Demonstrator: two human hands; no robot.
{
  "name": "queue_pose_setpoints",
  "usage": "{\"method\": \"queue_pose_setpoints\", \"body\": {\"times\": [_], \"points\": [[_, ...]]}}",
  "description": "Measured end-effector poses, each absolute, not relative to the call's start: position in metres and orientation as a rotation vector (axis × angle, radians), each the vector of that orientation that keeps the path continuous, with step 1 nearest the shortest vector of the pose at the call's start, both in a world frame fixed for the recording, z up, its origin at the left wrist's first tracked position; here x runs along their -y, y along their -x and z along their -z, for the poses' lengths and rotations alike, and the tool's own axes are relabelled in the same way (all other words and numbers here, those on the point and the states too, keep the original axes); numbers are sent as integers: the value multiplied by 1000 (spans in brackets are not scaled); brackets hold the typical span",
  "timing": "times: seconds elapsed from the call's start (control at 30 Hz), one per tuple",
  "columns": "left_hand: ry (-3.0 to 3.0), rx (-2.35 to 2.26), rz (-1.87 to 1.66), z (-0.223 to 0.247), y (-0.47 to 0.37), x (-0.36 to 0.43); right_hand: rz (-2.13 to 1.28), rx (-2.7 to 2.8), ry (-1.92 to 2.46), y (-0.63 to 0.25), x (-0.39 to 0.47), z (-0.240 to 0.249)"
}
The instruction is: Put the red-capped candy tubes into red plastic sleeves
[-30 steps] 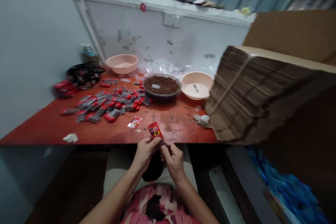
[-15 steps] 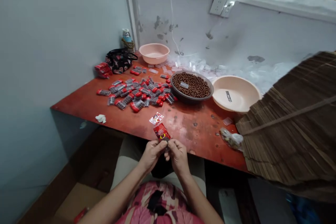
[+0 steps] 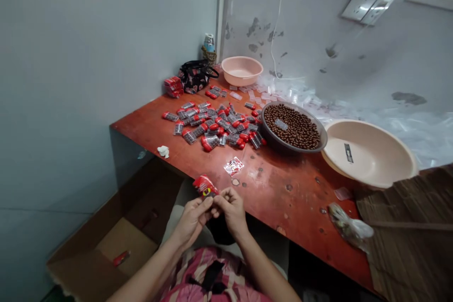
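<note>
A small red printed packet (image 3: 204, 183) with a yellow and black mark is pinched between both my hands, just off the table's front edge. My left hand (image 3: 193, 221) grips its lower left side, thumb on top. At the lower right end, the fingers of my right hand (image 3: 231, 210) are closed on it, close to the left thumb. A flat shiny packet (image 3: 234, 166) in red and clear film lies on the table beyond my hands. Behind it spreads a heap of red-capped, clear-bodied small packs (image 3: 226, 125) with dark contents.
On the red table (image 3: 269, 186) stand a grey bowl (image 3: 265, 139) of brown balls, a large pale basin (image 3: 385, 151) and a pink basin (image 3: 242, 65). A tied plastic bag (image 3: 348, 226) lies by brown cardboard (image 3: 406, 240). Below left is an open carton (image 3: 85, 250) holding a red item.
The view has turned left, so the table's contents appear further right. My hands and the packet have shifted left off the table edge, and the packet now tilts more to the left.
</note>
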State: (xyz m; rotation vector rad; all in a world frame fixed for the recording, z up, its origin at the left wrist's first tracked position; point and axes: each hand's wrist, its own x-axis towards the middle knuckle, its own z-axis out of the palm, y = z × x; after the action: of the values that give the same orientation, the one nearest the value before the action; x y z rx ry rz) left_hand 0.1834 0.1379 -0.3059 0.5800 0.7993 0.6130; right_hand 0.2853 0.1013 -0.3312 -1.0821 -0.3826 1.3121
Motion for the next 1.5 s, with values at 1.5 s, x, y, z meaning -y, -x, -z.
{"method": "queue_pose_setpoints", "body": {"times": [1.5], "points": [[-1006,-1030,-491,317,-233,-196,-944,785,1513,-394,-147,337]]}}
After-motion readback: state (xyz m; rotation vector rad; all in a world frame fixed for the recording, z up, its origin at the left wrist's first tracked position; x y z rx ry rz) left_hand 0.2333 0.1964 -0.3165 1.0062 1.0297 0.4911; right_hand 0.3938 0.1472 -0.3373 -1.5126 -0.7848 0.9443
